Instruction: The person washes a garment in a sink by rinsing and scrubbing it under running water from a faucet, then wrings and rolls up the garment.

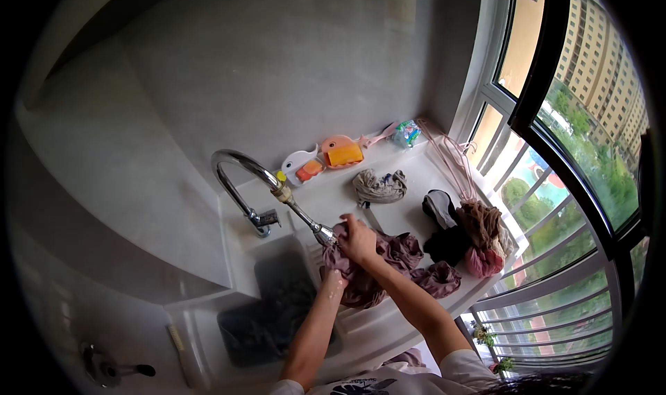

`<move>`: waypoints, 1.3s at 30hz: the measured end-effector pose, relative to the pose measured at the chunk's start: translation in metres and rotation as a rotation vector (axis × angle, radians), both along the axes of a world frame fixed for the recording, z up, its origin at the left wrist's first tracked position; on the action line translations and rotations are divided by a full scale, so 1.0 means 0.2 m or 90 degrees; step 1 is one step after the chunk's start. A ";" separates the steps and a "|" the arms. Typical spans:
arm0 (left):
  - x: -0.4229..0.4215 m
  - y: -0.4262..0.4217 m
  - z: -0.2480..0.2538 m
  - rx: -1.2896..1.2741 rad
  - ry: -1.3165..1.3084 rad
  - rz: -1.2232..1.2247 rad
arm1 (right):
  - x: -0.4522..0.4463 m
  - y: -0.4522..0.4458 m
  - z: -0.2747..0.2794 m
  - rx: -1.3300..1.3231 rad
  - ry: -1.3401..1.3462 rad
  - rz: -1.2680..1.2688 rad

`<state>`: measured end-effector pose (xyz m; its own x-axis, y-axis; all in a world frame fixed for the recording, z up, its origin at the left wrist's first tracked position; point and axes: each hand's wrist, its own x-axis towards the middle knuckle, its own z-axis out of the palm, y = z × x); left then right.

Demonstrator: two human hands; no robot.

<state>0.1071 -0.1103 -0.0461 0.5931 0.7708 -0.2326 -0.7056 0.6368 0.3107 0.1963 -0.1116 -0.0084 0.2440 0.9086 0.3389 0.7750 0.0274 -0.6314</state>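
Observation:
A mauve garment (399,251) lies bunched on the washboard side of the white sink, partly lifted beneath the faucet's spray head (324,235). My right hand (359,239) grips the cloth from above, close beside the spray head. Lower down, my left hand (334,281) is wrapped in the same garment, its fingers mostly hidden by folds. Small pale spots that look like suds or drops show on the left wrist. The chrome faucet (239,160) arches over from the left. Dark cloth under water fills part of the sink basin (260,273).
A rolled grey cloth (380,187) sits on the back counter. Dark, brown and pink laundry (479,237) is piled at the right edge. Along the wall stand soap dishes (342,152), a brush and a colourful packet (406,134). Pink hangers (451,160) lean by the barred window.

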 end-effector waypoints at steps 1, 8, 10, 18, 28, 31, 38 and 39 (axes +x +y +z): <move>-0.02 -0.08 0.04 -0.091 0.167 0.021 | 0.06 0.05 -0.01 -0.008 0.017 -0.055; -0.08 0.19 -0.36 0.297 -0.352 -0.010 | -0.29 -0.28 0.12 -0.035 -0.059 0.168; -0.08 0.16 -0.36 0.293 -0.327 0.049 | -0.21 -0.09 0.02 -0.053 0.031 0.046; -0.06 0.15 -0.43 0.207 -0.142 0.070 | -0.33 -0.31 0.10 0.088 -0.117 0.075; -0.08 -0.12 -0.12 -0.010 0.219 0.009 | 0.02 0.04 0.02 0.110 0.055 -0.122; -0.05 0.08 -0.34 0.226 -0.183 -0.028 | -0.25 -0.20 0.07 0.074 0.029 -0.009; -0.03 0.00 -0.26 0.138 -0.024 -0.083 | -0.05 -0.03 0.00 -0.044 -0.052 0.019; -0.06 -0.08 -0.04 0.025 0.149 -0.118 | 0.06 0.02 -0.01 -0.045 -0.054 -0.008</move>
